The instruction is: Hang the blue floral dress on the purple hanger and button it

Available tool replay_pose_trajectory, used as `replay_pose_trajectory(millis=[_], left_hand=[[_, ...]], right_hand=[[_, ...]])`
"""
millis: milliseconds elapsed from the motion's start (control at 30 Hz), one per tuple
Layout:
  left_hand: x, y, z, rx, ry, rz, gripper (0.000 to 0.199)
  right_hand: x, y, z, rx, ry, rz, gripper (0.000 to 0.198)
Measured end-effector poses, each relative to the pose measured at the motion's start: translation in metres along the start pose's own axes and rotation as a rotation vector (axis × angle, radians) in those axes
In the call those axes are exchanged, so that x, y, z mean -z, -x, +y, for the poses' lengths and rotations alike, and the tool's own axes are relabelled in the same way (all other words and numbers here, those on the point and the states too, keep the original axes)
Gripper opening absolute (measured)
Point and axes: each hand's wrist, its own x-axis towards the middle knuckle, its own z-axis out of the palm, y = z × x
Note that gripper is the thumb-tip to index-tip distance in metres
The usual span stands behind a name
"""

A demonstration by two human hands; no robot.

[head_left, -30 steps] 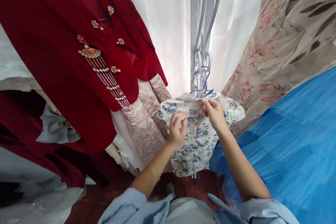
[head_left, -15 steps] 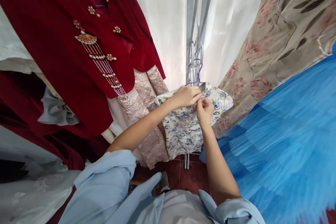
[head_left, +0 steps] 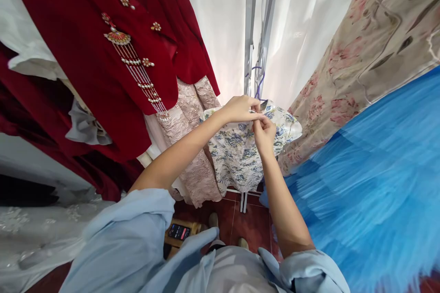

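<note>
1. Brings both hands together at the neck of the floral blouse (head_left: pixel 237 151), just below the purple hanger (head_left: pixel 260 86).
2. Pinches the neck edge with the left hand (head_left: pixel 240 109), reaching across from the left with narrow, bent fingers.
3. Nips the cloth right beside that with the right hand (head_left: pixel 264 136), coming up from below with curled fingers close to the thumb; cannot make out the small part between the fingertips.
4. Has the blouse straight ahead, hanging from the hanger in front of the grey rack (head_left: pixel 251 9) and the white curtain (head_left: pixel 216 18).
5. Has on the left a red jacket (head_left: pixel 92 55) with flower brooches and a bead tassel (head_left: pixel 139 71), above a pink skirt (head_left: pixel 197 169) just beside the blouse.
6. Has on the right a beige dress (head_left: pixel 338 78) with pink flowers, next to a blue dress (head_left: pixel 371 178).
7. Wears a light blue shirt (head_left: pixel 123 238) with rolled sleeves.
8. Stands on a red tiled floor (head_left: pixel 252 226), with a lit phone (head_left: pixel 179 231) low on the left, near the shoes (head_left: pixel 213 220).
</note>
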Motion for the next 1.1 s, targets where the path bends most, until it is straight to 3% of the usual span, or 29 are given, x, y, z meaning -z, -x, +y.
replay_pose_trajectory(millis=[167,300,533,700,800,933,1100], left_hand=[[-0.001,0.001,0.002,-0.061,-0.059,0.020,0.021],[-0.007,0.001,0.005,-0.098,-0.104,0.122,0.024],[-0.022,0.001,0.004,-0.147,-0.112,0.165,0.024],[-0.013,-0.002,0.001,-0.130,-0.093,0.205,0.026],[-0.001,-0.008,-0.002,-0.143,-0.101,0.240,0.029],[0.013,-0.018,-0.008,-0.089,-0.042,0.334,0.028],[0.015,-0.008,-0.024,-0.075,0.200,0.196,0.026]], right_hand=[[0.006,-0.006,0.000,0.043,0.004,-0.065,0.039],[0.004,0.000,0.013,0.026,0.021,-0.057,0.036],[0.007,0.013,0.028,-0.030,0.049,-0.006,0.031],[0.001,-0.012,0.016,-0.063,-0.060,-0.051,0.024],[-0.005,-0.018,0.026,-0.022,0.000,-0.025,0.026],[-0.003,0.021,0.073,-0.100,0.189,-0.008,0.029],[0.010,0.119,0.135,-0.309,0.282,0.043,0.035]])
